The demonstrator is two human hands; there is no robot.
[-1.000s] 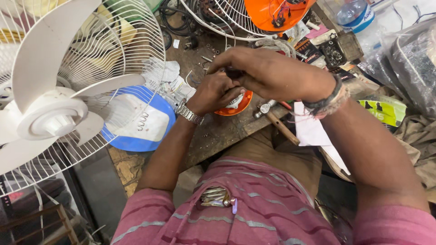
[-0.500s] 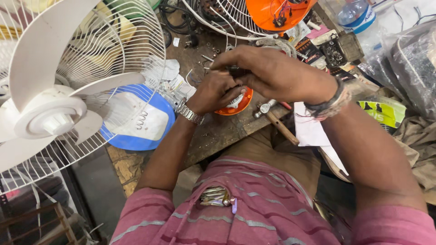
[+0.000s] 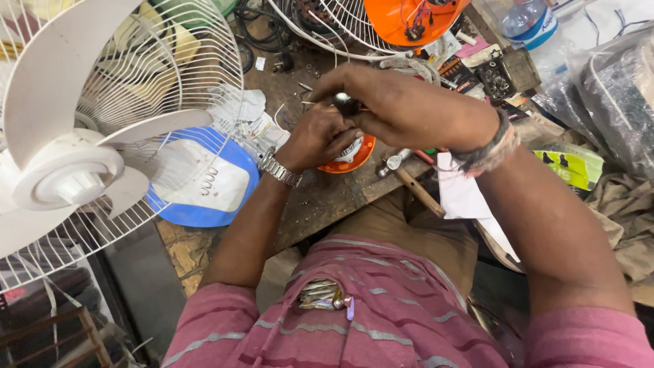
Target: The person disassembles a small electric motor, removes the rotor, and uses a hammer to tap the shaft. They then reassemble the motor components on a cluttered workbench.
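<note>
My left hand (image 3: 317,136) is curled over an orange round part (image 3: 349,156) that lies on the wooden bench (image 3: 320,197), and grips something small that the fingers mostly hide. My right hand (image 3: 402,105) reaches across from the right and closes on a small dark tool (image 3: 346,103) just above the left hand. Both hands touch each other over the orange part. A metal watch (image 3: 281,169) sits on my left wrist, and a dark band (image 3: 485,144) on my right.
A white table fan (image 3: 88,129) with a wire guard and a blue-and-white base (image 3: 204,184) stands at the left. An orange fan part in a wire guard (image 3: 402,24), cables, a plastic bottle (image 3: 530,24), white paper (image 3: 463,194) and a wooden-handled tool (image 3: 419,191) crowd the bench.
Both hands stay together over the orange part, with only small shifts of the fingers. The fan and the bench clutter have not moved.
</note>
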